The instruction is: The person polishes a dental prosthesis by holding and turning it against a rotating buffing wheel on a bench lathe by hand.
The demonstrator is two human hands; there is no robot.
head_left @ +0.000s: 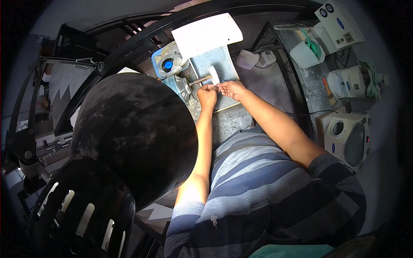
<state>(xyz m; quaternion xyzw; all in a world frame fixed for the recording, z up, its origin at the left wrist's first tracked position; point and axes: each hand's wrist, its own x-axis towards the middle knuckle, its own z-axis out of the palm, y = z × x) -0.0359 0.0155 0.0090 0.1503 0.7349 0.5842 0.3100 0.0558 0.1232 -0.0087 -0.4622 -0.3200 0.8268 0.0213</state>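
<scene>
My left hand (208, 97) and my right hand (232, 89) come together just below a white disc-shaped wheel (214, 75). Fingers of both are pinched around something too small to make out, close to the wheel's lower edge; whether it touches the wheel I cannot tell. The wheel sits on the end of a metal spindle (201, 81) that sticks out from a blue-grey bench motor (177, 84). Behind the wheel lies a shallow grey tray (206, 64) under a tilted white cover (207, 34).
A large black lamp shade (133, 137) blocks much of the left side. Beyond the motor stands a blue-rimmed basin (160, 55). White plastic containers (248, 59) are past the tray. Along the right bench are a white tub (306, 55) with green cloth and a beige machine (346, 136).
</scene>
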